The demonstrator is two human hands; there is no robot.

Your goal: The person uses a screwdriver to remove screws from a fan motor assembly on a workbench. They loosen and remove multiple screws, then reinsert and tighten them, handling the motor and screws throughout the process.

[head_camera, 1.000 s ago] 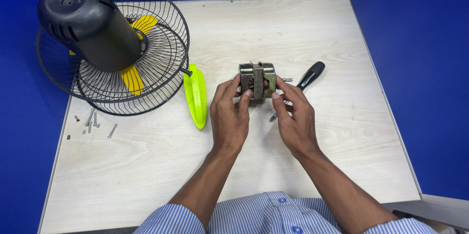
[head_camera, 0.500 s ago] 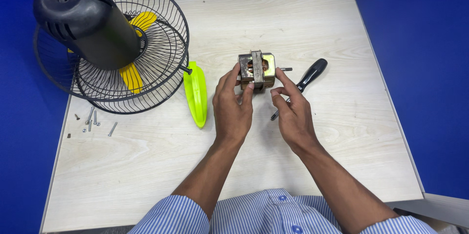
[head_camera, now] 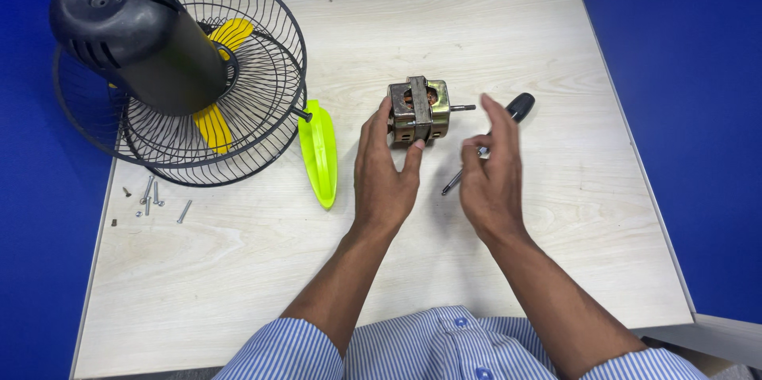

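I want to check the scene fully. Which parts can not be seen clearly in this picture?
Head view only:
- Near side of the motor: covered by the left hand.
- Screwdriver shaft: its middle is behind the right hand.
- Screws: too small to tell types.
- Fan guard: partly hidden by the black housing.

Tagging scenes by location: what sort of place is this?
Probably a repair or disassembly bench inside a blue-walled booth: a pale wooden table carries a taken-apart fan, loose screws, a screwdriver, and a small motor in the left hand.
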